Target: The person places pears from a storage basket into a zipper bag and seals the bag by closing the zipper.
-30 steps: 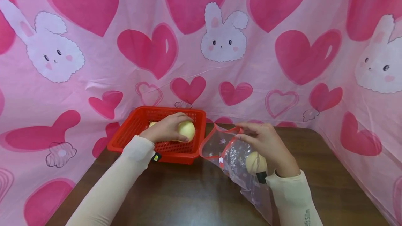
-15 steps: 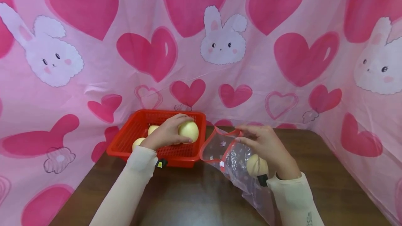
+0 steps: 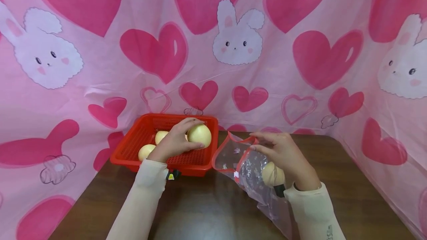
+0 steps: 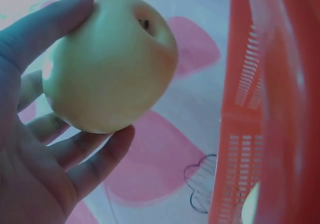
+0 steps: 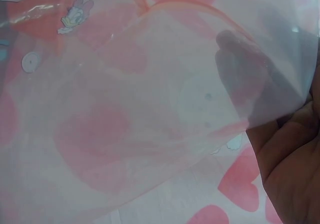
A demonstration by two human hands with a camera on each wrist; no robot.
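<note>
My left hand (image 3: 176, 140) holds a smooth pale yellow apple (image 3: 200, 136) over the right part of a red plastic basket (image 3: 124, 155). In the left wrist view the thumb and fingers curve around this apple (image 4: 115, 64), whose dark-centred hollow shows. Two more apples, one near the front (image 3: 146, 152) and one behind it, lie inside the basket. My right hand (image 3: 288, 155) pinches the coral-red rim of a clear printed plastic bag (image 3: 247, 169), its mouth spread toward the basket. Inside the bag sits another apple (image 3: 271, 175). Seen through the film in the right wrist view, the fingers (image 5: 237, 59) look blurred.
A dark brown wooden table (image 3: 197, 206) bears the basket and the lower part of the bag. Pink cloth (image 3: 277, 62) with hearts and rabbits hangs behind and along both sides. The basket's right rim stands close to the bag's mouth.
My left hand has shifted slightly right with its apple, showing more of the apples in the basket. The right hand and bag have hardly moved.
</note>
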